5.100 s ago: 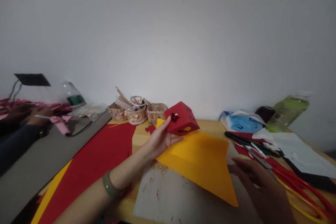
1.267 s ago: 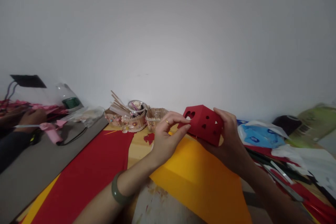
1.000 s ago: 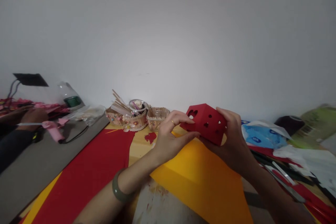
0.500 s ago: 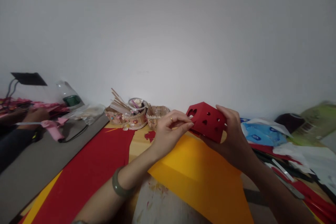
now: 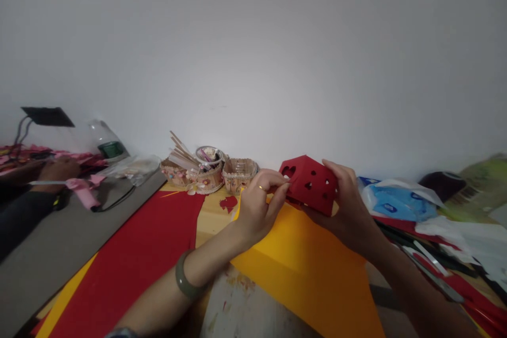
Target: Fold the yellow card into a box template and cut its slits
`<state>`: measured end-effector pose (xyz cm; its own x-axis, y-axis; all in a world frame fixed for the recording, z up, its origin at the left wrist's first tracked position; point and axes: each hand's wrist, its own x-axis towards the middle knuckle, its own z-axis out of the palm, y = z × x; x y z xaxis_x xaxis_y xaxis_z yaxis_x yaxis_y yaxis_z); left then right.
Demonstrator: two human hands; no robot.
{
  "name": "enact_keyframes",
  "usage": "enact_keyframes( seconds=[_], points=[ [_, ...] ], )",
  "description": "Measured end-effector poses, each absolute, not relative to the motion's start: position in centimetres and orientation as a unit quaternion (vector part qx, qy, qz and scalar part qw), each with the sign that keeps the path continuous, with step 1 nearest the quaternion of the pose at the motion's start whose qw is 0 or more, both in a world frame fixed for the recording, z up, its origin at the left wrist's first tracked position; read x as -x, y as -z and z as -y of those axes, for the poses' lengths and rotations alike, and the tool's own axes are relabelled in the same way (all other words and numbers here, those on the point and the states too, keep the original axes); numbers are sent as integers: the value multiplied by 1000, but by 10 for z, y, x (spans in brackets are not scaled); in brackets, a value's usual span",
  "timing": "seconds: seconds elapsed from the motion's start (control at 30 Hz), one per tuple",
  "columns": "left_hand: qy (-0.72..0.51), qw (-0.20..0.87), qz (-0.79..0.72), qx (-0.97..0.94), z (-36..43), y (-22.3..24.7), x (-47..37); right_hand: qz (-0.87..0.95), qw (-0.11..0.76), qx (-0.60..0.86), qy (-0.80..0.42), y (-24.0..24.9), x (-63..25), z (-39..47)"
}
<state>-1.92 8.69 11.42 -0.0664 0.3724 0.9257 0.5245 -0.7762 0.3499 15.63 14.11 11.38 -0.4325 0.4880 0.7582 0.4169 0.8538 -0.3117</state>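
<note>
A red paper box [image 5: 312, 182] with heart-shaped cutouts is held up above the yellow sheet [image 5: 317, 269]. My right hand [image 5: 348, 206] grips its right side, fingers on top and thumb underneath. At the box's left edge, my left hand [image 5: 261, 200] is closed, with thumb and forefinger pinched together against the red paper. A ring and a green bangle [image 5: 185, 274] are on the left hand and wrist. Beneath the yellow sheet lies a worn grey board [image 5: 241, 306]. Red paper scraps [image 5: 228, 203] rest on the wood left of my left hand.
Decorated baskets [image 5: 209, 177] with sticks stand against the wall. A large red sheet [image 5: 146, 253] lies left. Farther left are a pink glue gun [image 5: 83, 194], a bottle [image 5: 106, 140] and another person's hand [image 5: 59, 169]. At right are a blue tissue pack [image 5: 404, 202] and scissors [image 5: 435, 277].
The view has shifted slightly. My left hand stays pinched at the box's left edge, its fingers a little more curled, and the right hand keeps its hold. The other person's hand has moved slightly.
</note>
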Motion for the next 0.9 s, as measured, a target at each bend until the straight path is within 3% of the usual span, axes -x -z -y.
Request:
enact_keyframes(
  seconds=[0.9],
  points=[
    [745, -277, 382, 471, -95, -114, 16, 844, 453, 281, -57, -118, -157, -142]
  ],
)
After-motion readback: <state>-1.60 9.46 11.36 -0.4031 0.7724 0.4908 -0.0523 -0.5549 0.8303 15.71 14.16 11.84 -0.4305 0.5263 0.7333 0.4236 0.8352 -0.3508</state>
